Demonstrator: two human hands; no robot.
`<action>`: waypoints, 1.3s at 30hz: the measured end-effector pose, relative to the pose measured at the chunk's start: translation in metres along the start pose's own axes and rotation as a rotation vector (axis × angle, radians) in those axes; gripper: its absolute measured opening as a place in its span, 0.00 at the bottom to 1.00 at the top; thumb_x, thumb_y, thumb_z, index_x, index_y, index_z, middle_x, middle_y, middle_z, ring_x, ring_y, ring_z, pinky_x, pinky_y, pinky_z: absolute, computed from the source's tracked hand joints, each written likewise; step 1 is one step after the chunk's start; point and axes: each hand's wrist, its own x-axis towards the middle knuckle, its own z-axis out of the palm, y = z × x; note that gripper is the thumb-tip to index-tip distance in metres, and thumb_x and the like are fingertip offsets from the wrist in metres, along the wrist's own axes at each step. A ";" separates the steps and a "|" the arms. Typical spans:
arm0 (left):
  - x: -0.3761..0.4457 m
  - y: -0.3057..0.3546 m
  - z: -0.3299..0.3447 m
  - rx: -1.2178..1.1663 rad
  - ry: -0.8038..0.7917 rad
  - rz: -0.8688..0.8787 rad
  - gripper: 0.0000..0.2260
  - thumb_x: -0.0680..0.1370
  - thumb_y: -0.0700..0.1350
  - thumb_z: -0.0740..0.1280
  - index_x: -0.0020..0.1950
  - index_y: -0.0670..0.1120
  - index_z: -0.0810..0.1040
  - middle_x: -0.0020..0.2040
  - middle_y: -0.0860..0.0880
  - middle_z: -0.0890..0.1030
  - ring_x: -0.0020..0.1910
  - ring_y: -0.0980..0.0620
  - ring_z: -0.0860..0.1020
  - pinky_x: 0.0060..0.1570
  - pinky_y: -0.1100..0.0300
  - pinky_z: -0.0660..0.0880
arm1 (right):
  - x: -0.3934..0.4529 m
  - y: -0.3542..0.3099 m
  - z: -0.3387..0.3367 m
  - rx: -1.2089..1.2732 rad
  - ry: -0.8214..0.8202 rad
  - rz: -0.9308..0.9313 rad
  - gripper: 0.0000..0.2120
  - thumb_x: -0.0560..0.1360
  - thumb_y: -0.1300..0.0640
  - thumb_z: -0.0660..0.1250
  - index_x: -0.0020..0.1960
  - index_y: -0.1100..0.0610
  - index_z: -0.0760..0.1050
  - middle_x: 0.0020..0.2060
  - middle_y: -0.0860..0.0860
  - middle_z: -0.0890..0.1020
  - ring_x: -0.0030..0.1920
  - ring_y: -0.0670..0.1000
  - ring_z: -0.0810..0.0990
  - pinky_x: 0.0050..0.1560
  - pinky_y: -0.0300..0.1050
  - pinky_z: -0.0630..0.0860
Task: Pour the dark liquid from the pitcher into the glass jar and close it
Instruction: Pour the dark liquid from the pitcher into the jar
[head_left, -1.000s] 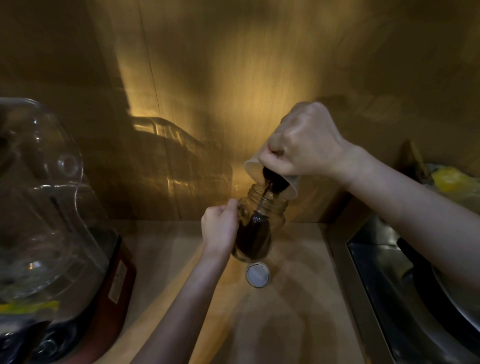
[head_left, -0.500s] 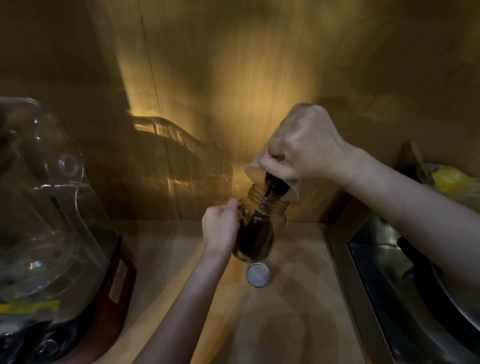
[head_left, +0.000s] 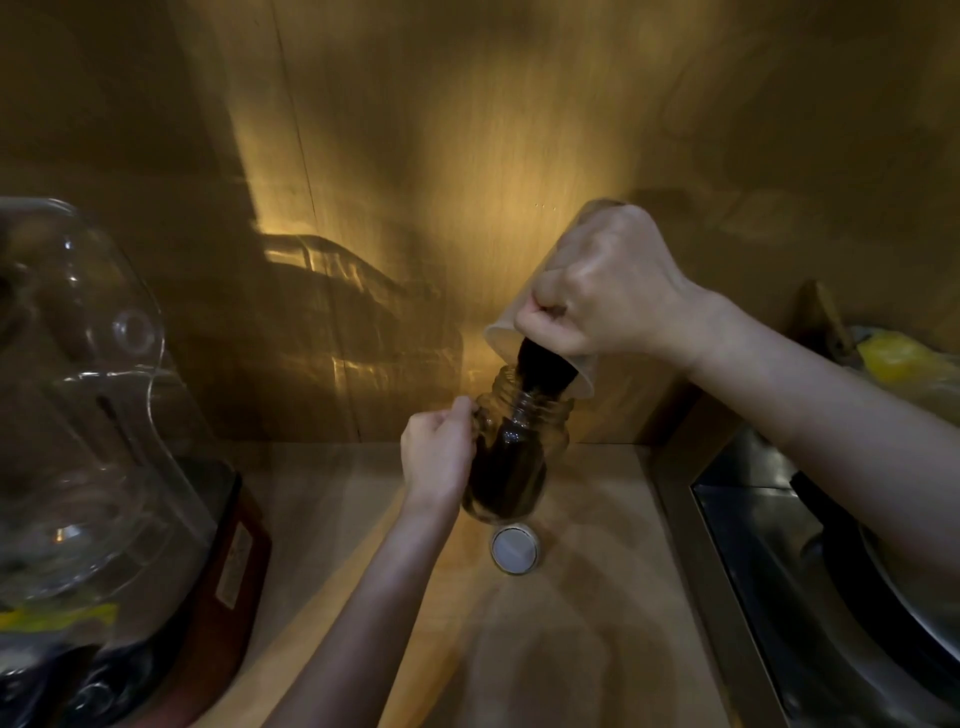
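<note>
A small glass jar (head_left: 519, 457) with a handle stands on the wooden counter (head_left: 587, 623), more than half full of dark liquid. My left hand (head_left: 439, 454) grips its handle on the left side. My right hand (head_left: 597, 291) holds a translucent pitcher (head_left: 540, 338) tipped steeply mouth-down over the jar's open neck. A dark stream runs from the pitcher's rim into the jar. The jar's round metal lid (head_left: 514, 548) lies flat on the counter just in front of the jar.
A large clear blender jug on a red base (head_left: 104, 467) fills the left side. A steel sink (head_left: 810, 561) with a dark pan lies at the right, with a yellow object (head_left: 898, 358) behind it. A wooden wall (head_left: 467, 156) stands close behind the jar.
The pitcher has tipped further, its base now higher. The liquid level in the jar has risen a little. My left hand has stayed on the handle.
</note>
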 end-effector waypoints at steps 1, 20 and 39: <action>0.000 0.000 0.000 -0.003 0.001 -0.005 0.17 0.72 0.48 0.62 0.23 0.48 0.68 0.24 0.49 0.67 0.29 0.49 0.66 0.38 0.52 0.65 | 0.000 0.000 0.000 0.003 0.003 0.000 0.19 0.69 0.61 0.63 0.20 0.59 0.74 0.14 0.52 0.71 0.16 0.53 0.71 0.20 0.42 0.71; -0.004 0.001 -0.001 -0.034 0.032 -0.021 0.17 0.72 0.46 0.63 0.22 0.49 0.69 0.26 0.48 0.68 0.29 0.49 0.67 0.38 0.53 0.65 | -0.002 -0.007 -0.001 -0.016 0.005 -0.012 0.18 0.68 0.61 0.63 0.19 0.58 0.74 0.14 0.51 0.71 0.16 0.51 0.69 0.24 0.39 0.67; -0.003 0.000 0.001 -0.091 0.024 -0.069 0.21 0.71 0.46 0.64 0.17 0.49 0.67 0.17 0.55 0.65 0.24 0.53 0.63 0.30 0.57 0.61 | 0.003 -0.011 -0.002 -0.096 -0.007 -0.088 0.17 0.65 0.63 0.64 0.18 0.57 0.70 0.13 0.50 0.69 0.16 0.51 0.66 0.29 0.38 0.58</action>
